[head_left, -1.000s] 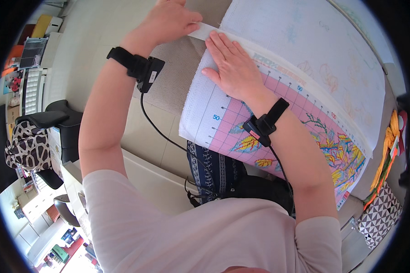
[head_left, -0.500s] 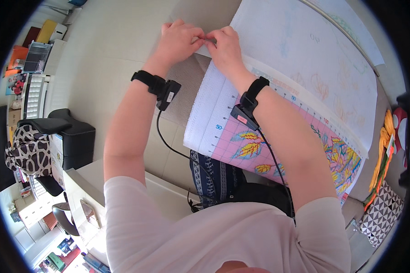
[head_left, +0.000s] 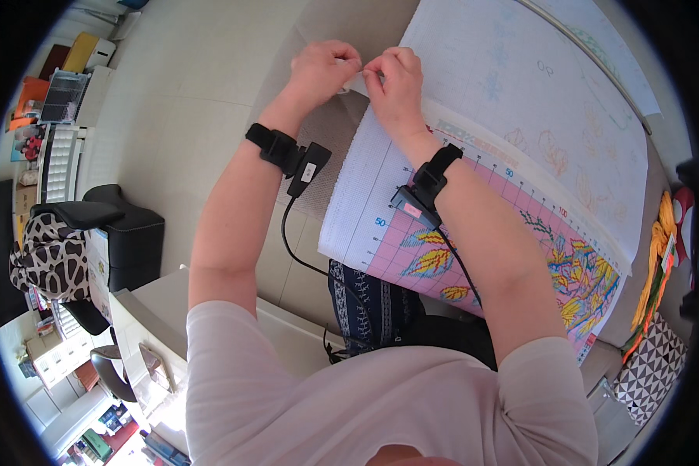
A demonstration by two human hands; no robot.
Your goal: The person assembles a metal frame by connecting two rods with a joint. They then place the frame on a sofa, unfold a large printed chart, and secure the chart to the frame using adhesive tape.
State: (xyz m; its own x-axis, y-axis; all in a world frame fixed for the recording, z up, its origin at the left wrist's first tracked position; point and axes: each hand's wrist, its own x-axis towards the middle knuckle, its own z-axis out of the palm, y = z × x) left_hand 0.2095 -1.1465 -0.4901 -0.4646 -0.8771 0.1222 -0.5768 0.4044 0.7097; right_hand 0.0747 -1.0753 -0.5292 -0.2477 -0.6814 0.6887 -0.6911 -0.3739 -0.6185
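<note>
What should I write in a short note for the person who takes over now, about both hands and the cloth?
Left hand: fingers pinched on the far corner of the white gridded cloth.
Right hand: pinched on the same corner, touching the left hand.
Cloth: spread over the lap and a grey cushion; the near part is folded over, showing a pink chart with yellow and blue leaves.
Done: both hands have the corner gripped.
Left: cannot tell how far the folding has gone; the rest of the cloth lies open. Yellow thread skeins lie at the right.
</note>
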